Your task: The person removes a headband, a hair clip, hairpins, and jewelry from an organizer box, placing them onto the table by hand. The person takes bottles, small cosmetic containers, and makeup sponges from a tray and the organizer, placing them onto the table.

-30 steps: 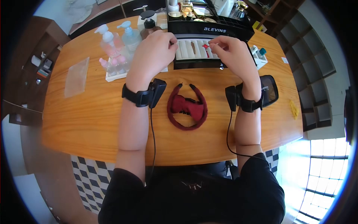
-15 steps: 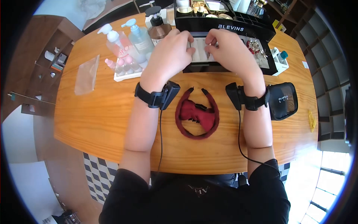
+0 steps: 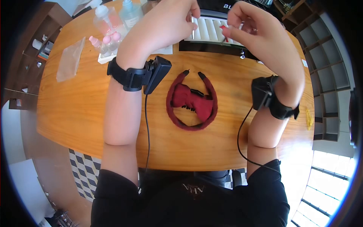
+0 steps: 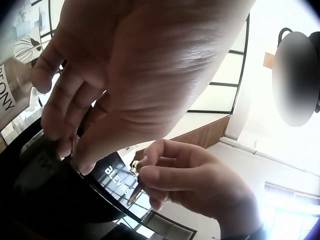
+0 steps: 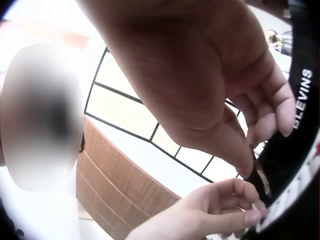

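At the left end of the drawer (image 3: 211, 32) with white padded slots, my left hand (image 3: 159, 28) has thumb and fingertips together on a slender silvery piece (image 3: 193, 28); its kind I cannot tell. Over the drawer's right part is my right hand (image 3: 261, 32), its fingertips pinching a slim gold-brown hair clip (image 5: 262, 179), which also shows in the left wrist view. A red clip (image 3: 225, 31) lies in a slot close by the right thumb. Nearer the body, a dark red headband (image 3: 172, 113) encircles a red bow hair clip (image 3: 202, 108) on the table.
Behind the drawer rises a black case (image 5: 300, 120) lettered BLEVINS. Pump bottles (image 3: 130, 15) and small pink-capped bottles (image 3: 109, 43) stand at the back left. A clear pouch (image 3: 70, 60) lies further left, a yellow scrap (image 3: 309, 120) at the right edge. Cables (image 3: 147, 128) trail from both wrists.
My right hand has reached to the gold-brown clip's slot, pinched the clip and moved off to the right with it. My left hand stays at the drawer's left end. The head view has shifted.
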`<state>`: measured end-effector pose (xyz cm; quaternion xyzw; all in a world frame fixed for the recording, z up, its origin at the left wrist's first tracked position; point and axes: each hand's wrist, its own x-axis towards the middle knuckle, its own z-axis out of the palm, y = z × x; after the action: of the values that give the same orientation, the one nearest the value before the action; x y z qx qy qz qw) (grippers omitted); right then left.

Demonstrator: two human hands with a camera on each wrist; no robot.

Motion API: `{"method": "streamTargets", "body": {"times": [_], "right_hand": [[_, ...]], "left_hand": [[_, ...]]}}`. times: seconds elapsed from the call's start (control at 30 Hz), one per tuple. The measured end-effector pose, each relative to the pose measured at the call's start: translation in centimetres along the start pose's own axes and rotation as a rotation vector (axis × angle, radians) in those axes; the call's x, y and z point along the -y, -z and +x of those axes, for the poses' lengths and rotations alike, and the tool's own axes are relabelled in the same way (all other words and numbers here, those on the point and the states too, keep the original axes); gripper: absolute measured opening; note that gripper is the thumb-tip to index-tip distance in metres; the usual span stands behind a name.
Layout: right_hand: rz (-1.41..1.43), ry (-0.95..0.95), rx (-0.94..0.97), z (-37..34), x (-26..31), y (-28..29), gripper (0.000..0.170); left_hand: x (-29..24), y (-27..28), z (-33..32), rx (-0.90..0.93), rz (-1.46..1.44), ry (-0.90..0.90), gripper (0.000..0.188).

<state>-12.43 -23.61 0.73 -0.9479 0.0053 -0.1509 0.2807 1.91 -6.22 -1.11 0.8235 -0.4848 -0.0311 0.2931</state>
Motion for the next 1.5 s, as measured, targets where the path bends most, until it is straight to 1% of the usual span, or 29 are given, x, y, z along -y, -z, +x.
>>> {"method": "streamTargets", "body": {"times": [0.03, 0.1, 0.17, 0.2, 0.27, 0.33, 0.37, 0.4, 0.43, 0.47, 0.5, 0.57, 0.63, 0.67, 0.7, 0.77, 0.8, 0.83, 0.87, 0.9, 0.97, 1.0, 1.13, 1.2, 1.23, 1.3, 1.37, 1.4, 1.5], "right_hand": [[-0.006, -0.002, 0.008, -0.7, 0.1, 0.0, 0.014], [-0.066, 0.019, 0.114, -2.3, 1.2, 0.1, 0.013], [-0.116, -0.004, 0.165, -2.9, 1.5, -0.9, 0.008], [-0.138, -0.018, 0.170, -3.5, 1.1, -1.9, 0.011], [-0.215, -0.050, 0.205, -4.6, 0.3, -3.8, 0.012], [-0.331, -0.108, 0.284, -5.7, -0.7, -5.9, 0.008], [-0.358, -0.114, 0.280, -6.1, -0.7, -6.7, 0.009], [-0.356, -0.148, 0.351, -6.0, -0.7, -7.1, 0.008], [-0.351, -0.183, 0.418, -5.8, -0.8, -7.2, 0.009], [-0.349, -0.188, 0.413, -5.8, -1.1, -7.2, 0.009], [-0.347, -0.163, 0.404, -5.9, -1.4, -7.2, 0.011], [-0.346, -0.144, 0.390, -6.1, -1.4, -6.4, 0.012], [-0.245, -0.164, 0.519, -6.1, -0.1, -3.5, 0.014], [-0.171, -0.128, 0.524, -6.3, 0.1, -2.1, 0.012], [-0.139, -0.163, 0.493, -6.6, 0.9, -0.7, 0.016], [-0.026, -0.253, 0.375, -7.2, 1.2, 1.4, 0.017], [-0.027, -0.255, 0.372, -7.4, 0.9, 1.9, 0.017], [-0.059, -0.241, 0.286, -7.4, 0.3, 2.3, 0.018], [-0.091, -0.225, 0.198, -7.4, -0.1, 2.5, 0.020], [-0.092, -0.226, 0.192, -7.4, -0.7, 2.6, 0.020], [-0.154, -0.205, 0.080, -7.6, -1.7, 2.4, 0.023], [-0.153, -0.206, 0.074, -7.7, -1.7, 2.6, 0.023], [-0.120, -0.146, 0.056, -7.6, -1.5, 3.2, 0.024], [-0.106, -0.122, 0.029, -7.5, -1.4, 3.3, 0.024], [-0.110, -0.115, 0.021, -7.3, -1.4, 3.4, 0.025], [-0.118, -0.109, 0.001, -7.2, -1.2, 3.5, 0.025], [-0.131, -0.105, -0.024, -7.1, -1.1, 3.3, 0.025], [-0.111, -0.127, -0.026, -7.3, -1.1, 3.3, 0.026], [-0.090, -0.064, -0.026, -7.4, -2.2, 3.2, 0.023]], "left_hand": [[-0.4, 0.2, -0.2, -0.009, -0.039, -0.003, 0.020], [-1.8, 1.1, -0.5, -0.027, -0.083, -0.011, 0.018], [-3.6, 2.0, -1.3, -0.058, -0.198, 0.095, 0.017], [-3.6, 2.0, -1.9, -0.060, -0.205, 0.091, 0.017], [-3.2, 2.0, -2.9, -0.176, -0.189, -0.221, 0.018], [-4.0, 2.4, -3.7, -0.152, -0.155, -0.244, 0.017], [-4.5, 2.7, -3.9, -0.122, -0.112, -0.268, 0.016], [-4.4, 3.2, -3.8, -0.122, -0.115, -0.269, 0.016], [-4.2, 3.8, -3.7, 0.089, -0.144, -0.317, 0.023], [-4.0, 4.1, -3.3, 0.302, -0.169, -0.365, 0.029], [-3.6, 2.7, -2.8, 0.307, -0.166, -0.371, 0.029], [-2.2, -1.9, -2.1, 0.126, -0.067, -0.356, 0.014], [-2.4, -3.1, -2.5, 0.096, -0.055, -0.376, 0.009], [-2.3, -3.7, -2.7, 0.081, 0.018, -0.422, 0.008], [-2.4, -4.4, -2.9, 0.064, 0.090, -0.467, 0.008], [-2.7, -6.4, -3.5, 0.040, 0.053, -0.453, 0.010], [-2.5, -7.7, -3.7, 0.042, 0.003, -0.493, 0.010], [-2.7, -8.4, -3.6, 0.045, -0.048, -0.533, 0.009], [-3.4, -8.5, -3.1, 0.295, -0.016, -0.456, 0.008], [-3.3, -9.3, -3.1, 0.296, -0.013, -0.461, 0.008], [-3.2, -10.8, -3.3, 0.301, -0.049, -0.500, 0.009], [-3.3, -11.5, -3.0, 0.422, 0.025, -0.431, 0.010], [-3.8, -10.9, -2.7, 0.403, 0.094, -0.450, 0.016], [-4.7, -7.7, -1.2, 0.459, -0.232, -0.331, 0.020], [-4.2, -7.0, -0.4, 0.334, -0.241, -0.374, 0.019], [-2.6, -6.5, 1.3, 0.078, -0.330, -0.348, 0.019], [-1.3, -6.0, 2.8, -0.084, -0.202, -0.262, 0.022], [-0.4, -6.4, 3.7, -0.161, -0.087, -0.284, 0.024], [1.1, -8.2, 5.5, -0.175, 0.020, -0.252, 0.025]]}}
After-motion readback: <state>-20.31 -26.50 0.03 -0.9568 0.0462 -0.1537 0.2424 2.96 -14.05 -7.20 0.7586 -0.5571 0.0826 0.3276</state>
